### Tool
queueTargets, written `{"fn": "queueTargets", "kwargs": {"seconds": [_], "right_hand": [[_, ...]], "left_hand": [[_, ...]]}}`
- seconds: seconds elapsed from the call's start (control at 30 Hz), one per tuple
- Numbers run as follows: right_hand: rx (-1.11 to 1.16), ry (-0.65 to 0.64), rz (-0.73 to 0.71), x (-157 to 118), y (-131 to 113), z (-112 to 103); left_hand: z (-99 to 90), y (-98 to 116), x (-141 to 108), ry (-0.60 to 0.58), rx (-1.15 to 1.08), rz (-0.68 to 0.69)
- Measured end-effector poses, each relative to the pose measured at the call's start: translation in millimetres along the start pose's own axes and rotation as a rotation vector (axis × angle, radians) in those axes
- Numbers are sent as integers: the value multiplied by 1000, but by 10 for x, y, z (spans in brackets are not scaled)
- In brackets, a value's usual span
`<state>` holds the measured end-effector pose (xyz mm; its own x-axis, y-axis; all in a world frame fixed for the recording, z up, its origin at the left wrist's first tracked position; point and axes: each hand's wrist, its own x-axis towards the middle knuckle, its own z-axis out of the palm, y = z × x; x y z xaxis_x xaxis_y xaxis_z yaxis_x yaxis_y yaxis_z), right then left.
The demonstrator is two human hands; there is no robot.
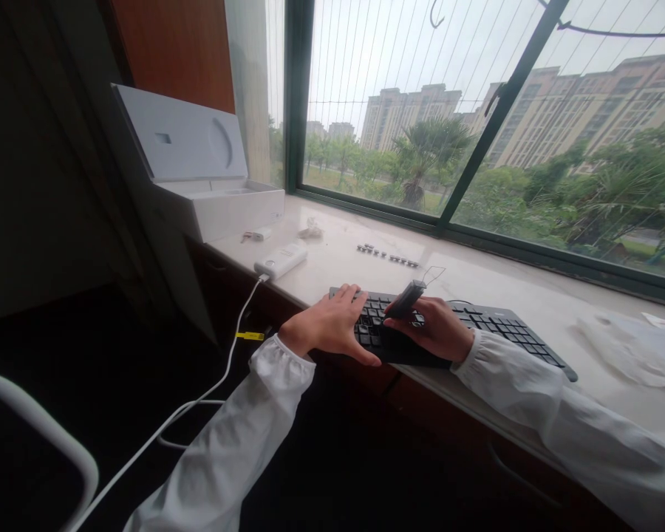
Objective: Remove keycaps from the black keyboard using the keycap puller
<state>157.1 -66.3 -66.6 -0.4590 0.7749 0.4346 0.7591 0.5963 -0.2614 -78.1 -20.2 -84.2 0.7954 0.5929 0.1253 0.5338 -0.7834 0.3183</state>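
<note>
Black keyboard (499,329) lies along the front edge of a pale counter (332,258), below a window. Both of the person's hands are at it, sleeves white and gathered at the wrists. Left hand (332,329): spread over the keyboard's left end, fingers loose and clenching nothing, thumb stretched toward the near edge. Right hand (435,329): fingers curled round a dark tool (407,299), gripping it above the keys; the tool tilts, thin wire loops (434,273) rising from its upper end. Beyond the keyboard, toward the window, small dark pieces (388,256) sit in a slanting line; too small for me to read. Left of these, a white power bank (281,261) with a white cable (237,325) plugged in. Farther left, a white box (238,210) stands with its lid up. Crumpled clear plastic (626,347) lies near the keyboard's right end.
</note>
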Motion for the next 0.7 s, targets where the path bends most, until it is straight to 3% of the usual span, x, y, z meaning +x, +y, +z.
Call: {"fn": "queueTargets", "kwargs": {"seconds": [0.17, 0.4, 0.7], "right_hand": [[-12, 4, -16, 0, 8, 1], [30, -95, -63, 59, 53, -42], [-14, 34, -130, -35, 81, 83]], "left_hand": [[1, -3, 3, -3, -3, -3], [-7, 0, 6, -15, 6, -3], [-17, -1, 10, -4, 9, 12]]}}
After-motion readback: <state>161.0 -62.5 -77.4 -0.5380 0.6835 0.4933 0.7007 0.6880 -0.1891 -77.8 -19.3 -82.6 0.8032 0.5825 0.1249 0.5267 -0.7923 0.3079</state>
